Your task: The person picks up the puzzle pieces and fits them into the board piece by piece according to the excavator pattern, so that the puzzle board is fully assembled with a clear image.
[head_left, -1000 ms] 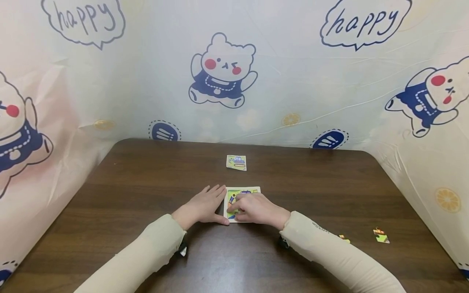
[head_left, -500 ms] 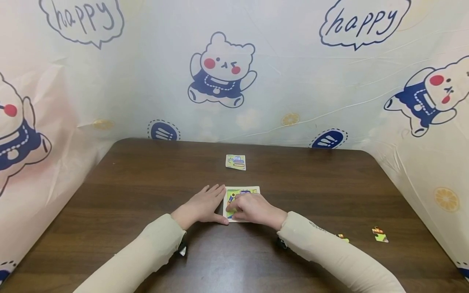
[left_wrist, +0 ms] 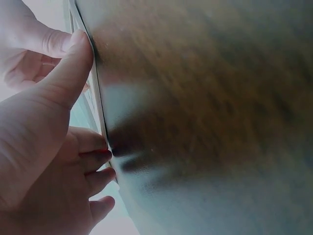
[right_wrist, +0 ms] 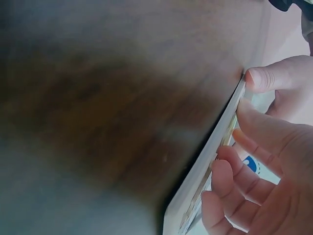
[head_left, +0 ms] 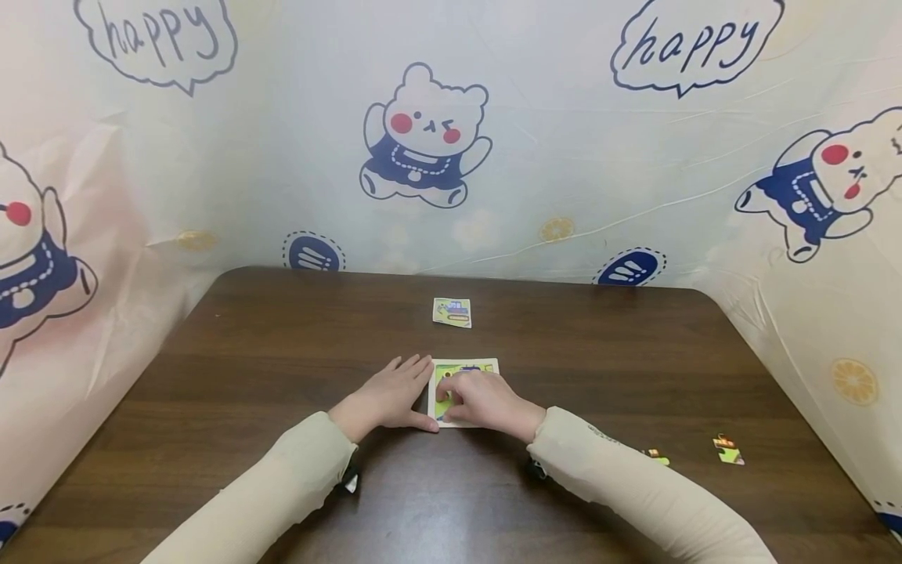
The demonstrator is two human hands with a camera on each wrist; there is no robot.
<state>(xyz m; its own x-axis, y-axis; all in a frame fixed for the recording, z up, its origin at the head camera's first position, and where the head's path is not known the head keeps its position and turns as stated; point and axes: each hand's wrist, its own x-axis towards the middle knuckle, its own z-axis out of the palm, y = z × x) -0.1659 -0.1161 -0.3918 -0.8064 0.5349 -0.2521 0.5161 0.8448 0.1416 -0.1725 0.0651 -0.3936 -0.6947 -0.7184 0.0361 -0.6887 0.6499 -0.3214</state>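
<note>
A small jigsaw puzzle board (head_left: 465, 362) with a pale frame and a green picture lies flat on the table, between the two hands. My left hand (head_left: 386, 395) rests along its left side, fingers stretched out, thumb at the near left corner. Over the board my right hand (head_left: 489, 403) bends its fingers down and covers much of the picture. In the right wrist view the board's pale edge (right_wrist: 200, 169) runs beneath loosely bent, spread fingers (right_wrist: 222, 178). Both thumbs are at the near edge. No piece shows between the right fingers, though their tips are partly hidden.
A printed card (head_left: 452, 312) with a vehicle picture lies beyond the board. Two loose puzzle pieces are at the right: one piece (head_left: 728, 452) in full view, another piece (head_left: 657, 458) partly behind the right sleeve. A patterned curtain (head_left: 550, 141) surrounds the brown table (head_left: 296, 337).
The right index finger has drawn back and bent more above the board. The left hand stays in place. The whole view has shifted very slightly.
</note>
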